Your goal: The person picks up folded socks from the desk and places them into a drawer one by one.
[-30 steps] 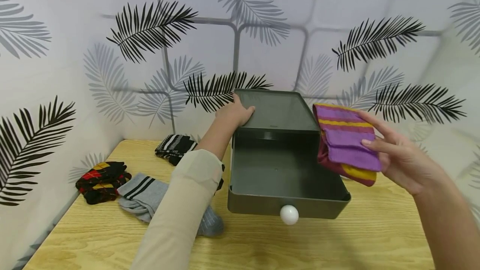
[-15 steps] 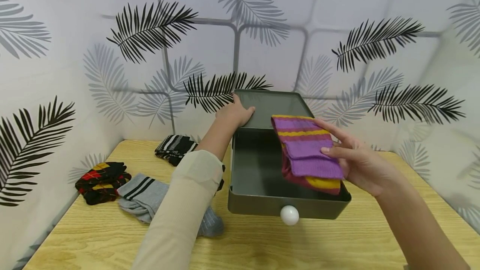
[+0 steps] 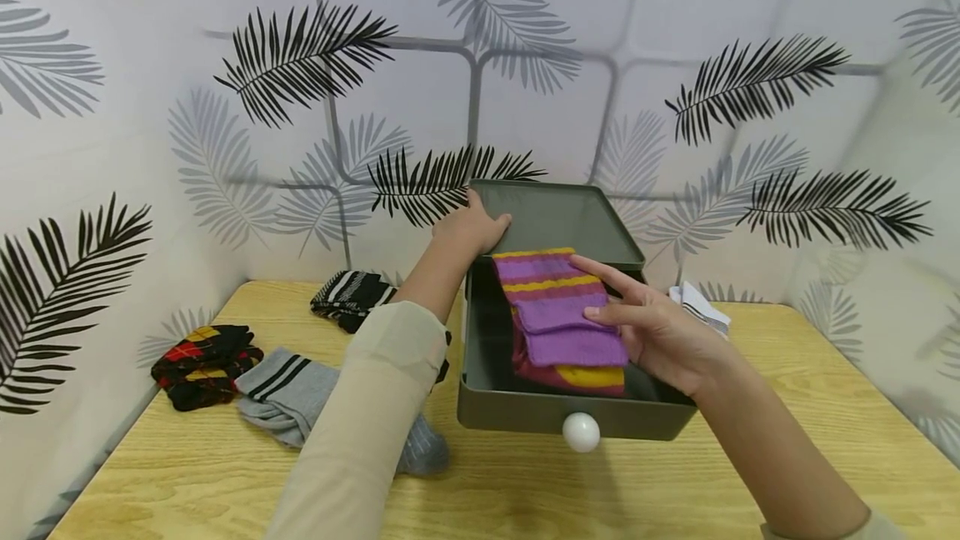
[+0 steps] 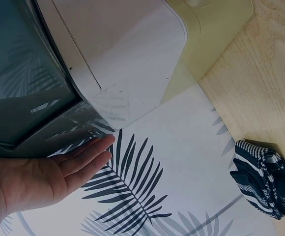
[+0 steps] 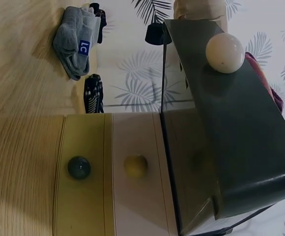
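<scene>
— Head view: what am I observing at the hands?
— The left hand (image 3: 470,229) is lying along the upper left edge of the drawer unit (image 3: 558,219), fingers extended, probably steadying it while the top drawer (image 3: 517,410) is standing pulled out. Well apart from it, the right hand (image 3: 663,336) is pinching the striped socks (image 3: 561,319) between thumb and fingers and is holding them over the drawer's opening; whether they are touching its floor, I am failing to tell.
— And their appearance?
— They are showing purple, maroon and yellow bands, plain purple cuffs lying uppermost; the flat fold is presumably keeping the bundle compact.
— Left wrist view?
— The palm is facing my camera, fingers stretching along the unit's dark corner without grasping, which is supporting the steadying interpretation. Black-and-white socks (image 4: 264,179) are lying well apart on the table (image 4: 265,64).
— Right wrist view?
— The top drawer's front, bearing a white knob (image 5: 225,53), is jutting beyond the pink drawer (image 5: 140,196) and the yellow drawer (image 5: 86,201), presumably giving access from above. The striped socks are showing past its rim; only a sliver of the right hand is appearing, so I am taking its grip from the head view.
</scene>
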### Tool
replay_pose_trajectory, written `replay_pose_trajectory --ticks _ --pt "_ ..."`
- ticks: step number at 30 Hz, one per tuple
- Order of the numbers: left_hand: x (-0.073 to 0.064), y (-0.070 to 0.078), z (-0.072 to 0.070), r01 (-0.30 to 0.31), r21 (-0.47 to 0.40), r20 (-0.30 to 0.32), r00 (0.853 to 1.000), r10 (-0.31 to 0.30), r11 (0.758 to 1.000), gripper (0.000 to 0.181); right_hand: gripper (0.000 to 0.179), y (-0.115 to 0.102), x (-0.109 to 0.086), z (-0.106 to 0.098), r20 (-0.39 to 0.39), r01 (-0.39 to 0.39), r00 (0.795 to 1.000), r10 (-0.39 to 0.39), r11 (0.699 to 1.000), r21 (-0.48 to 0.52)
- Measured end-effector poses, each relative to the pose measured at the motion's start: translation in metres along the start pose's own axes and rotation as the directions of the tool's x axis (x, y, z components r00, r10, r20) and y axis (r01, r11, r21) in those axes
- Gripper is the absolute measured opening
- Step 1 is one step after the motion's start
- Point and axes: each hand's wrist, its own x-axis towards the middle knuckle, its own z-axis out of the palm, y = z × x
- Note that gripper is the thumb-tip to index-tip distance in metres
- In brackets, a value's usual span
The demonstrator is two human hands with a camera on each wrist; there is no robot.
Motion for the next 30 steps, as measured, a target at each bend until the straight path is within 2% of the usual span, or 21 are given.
replay_pose_trajectory --ticks 10,16,20,23,24,25,26,27,28,30 --pt "0.001 0.0 0.003 0.009 0.002 -0.002 1.0 -0.009 1.0 0.077 0.064 0.002 0.009 0.011 -0.003 -0.083 0.997 0.083 0.996 -0.033" --pt "-0.001 -0.001 0.004 0.012 -0.013 0.001 1.0 -0.011 1.0 0.077 0.066 0.007 0.02 0.024 -0.029 -0.106 0.994 0.103 0.984 -0.146" --pt "-0.001 -0.001 0.004 0.014 -0.019 0.006 1.0 -0.014 1.0 0.077 0.071 0.015 0.024 0.028 -0.061 -0.141 0.99 0.129 0.959 -0.248" --pt "-0.002 0.001 0.003 0.007 -0.013 0.006 1.0 -0.007 1.0 0.078 0.073 0.02 0.025 0.027 -0.082 -0.156 0.987 0.135 0.91 -0.385" --pt "-0.002 0.001 0.003 0.003 -0.01 0.003 1.0 -0.003 1.0 0.078 0.073 0.021 0.025 0.026 -0.085 -0.148 0.989 0.123 0.873 -0.464" --pt "-0.002 0.001 0.003 0.0 -0.009 0.004 1.0 0.0 1.0 0.078 0.073 0.021 0.026 0.026 -0.088 -0.137 0.991 0.105 0.825 -0.548" --pt "-0.002 0.001 0.002 -0.002 -0.008 0.002 1.0 0.002 1.0 0.078 0.074 0.021 0.026 0.026 -0.089 -0.117 0.993 0.078 0.753 -0.648" --pt "-0.002 0.001 0.002 -0.003 -0.008 0.002 1.0 0.003 1.0 0.078 0.074 0.021 0.027 0.026 -0.086 -0.096 0.995 0.048 0.661 -0.744" --pt "-0.002 0.001 0.002 -0.004 -0.009 0.003 1.0 0.004 1.0 0.078 0.074 0.02 0.028 0.026 -0.083 -0.079 0.996 0.018 0.554 -0.829" --pt "-0.001 0.0 0.001 -0.007 -0.011 0.006 1.0 0.007 1.0 0.077 0.077 0.019 0.028 0.026 -0.07 -0.055 0.997 -0.037 0.318 -0.947"
